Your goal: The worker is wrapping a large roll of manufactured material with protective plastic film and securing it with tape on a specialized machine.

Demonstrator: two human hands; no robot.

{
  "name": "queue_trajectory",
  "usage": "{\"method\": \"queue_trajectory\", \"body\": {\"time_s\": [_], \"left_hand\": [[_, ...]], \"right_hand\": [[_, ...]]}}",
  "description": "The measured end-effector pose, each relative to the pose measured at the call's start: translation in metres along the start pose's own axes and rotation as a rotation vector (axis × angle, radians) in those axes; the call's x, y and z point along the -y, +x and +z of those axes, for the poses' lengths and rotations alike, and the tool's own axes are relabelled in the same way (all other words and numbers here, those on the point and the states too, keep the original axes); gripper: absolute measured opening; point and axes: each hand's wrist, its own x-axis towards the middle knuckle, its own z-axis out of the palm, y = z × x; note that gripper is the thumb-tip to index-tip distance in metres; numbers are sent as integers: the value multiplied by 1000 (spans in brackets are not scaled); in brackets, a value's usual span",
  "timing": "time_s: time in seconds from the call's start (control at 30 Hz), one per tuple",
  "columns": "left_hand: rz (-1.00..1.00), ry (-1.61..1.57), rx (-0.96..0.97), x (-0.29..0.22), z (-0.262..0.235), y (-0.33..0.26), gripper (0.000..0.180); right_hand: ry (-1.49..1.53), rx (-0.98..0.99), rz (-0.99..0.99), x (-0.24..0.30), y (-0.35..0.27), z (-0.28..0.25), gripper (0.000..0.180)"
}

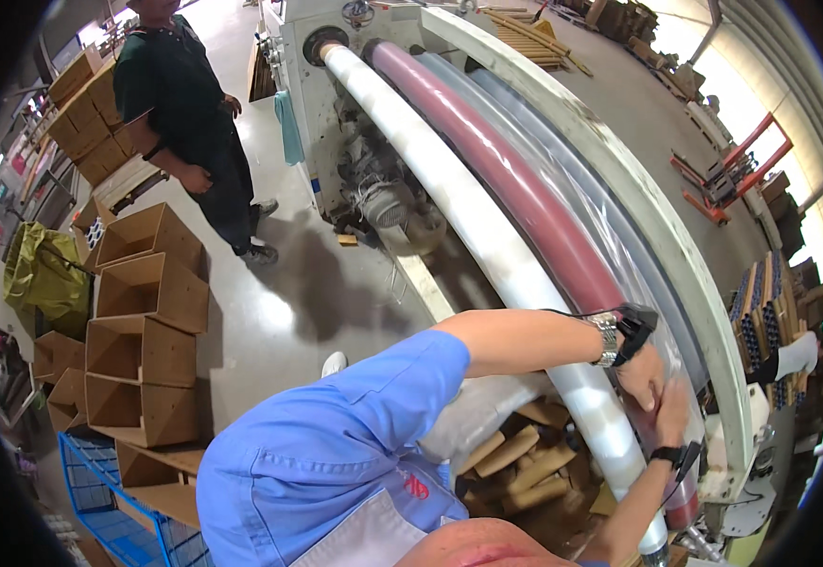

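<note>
My left hand, with a metal watch and a black strap at its wrist, reaches over a long white roll on a big machine. Its fingers are curled in at clear plastic film beside a dark red roller; what they pinch, if anything, is hidden. Close against it is my right hand, a black band at the wrist, over the same film near the red roller's near end. The right fingers are blurred and partly hidden. The white roll passes beneath my forearms.
The machine's pale side beam curves beyond the rollers. Cardboard tubes lie in a heap under the white roll. Open cardboard boxes and a blue wire cart stand at left. A person in dark clothes stands at the upper left.
</note>
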Motion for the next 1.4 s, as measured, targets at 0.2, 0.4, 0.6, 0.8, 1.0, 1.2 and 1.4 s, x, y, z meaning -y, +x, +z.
{"method": "queue_trajectory", "body": {"time_s": [0.2, 0.4, 0.6, 0.8, 1.0, 1.2, 1.4], "left_hand": [[-505, 593, -495, 180, -177, -215, 85], [-759, 424, -344, 268, -249, -366, 100], [-632, 341, -350, 247, -253, -403, 106], [-535, 224, -286, 257, -254, -427, 106], [-295, 81, -15, 273, -299, -478, 102], [-233, 300, -510, 317, -375, -533, 91], [-521, 124, -177, 324, -374, -569, 104]], "right_hand": [[-310, 211, 367, 18, -18, 11, 65], [-718, 576, 447, 22, -4, 9, 64], [-490, -17, 367, 197, 79, -1, 67], [-67, 45, -88, 516, 170, 83, 72], [-354, 253, 124, 671, 131, 132, 71], [-444, 257, 346, 682, 117, 143, 72], [-485, 277, 492, 698, 113, 147, 76]]}}
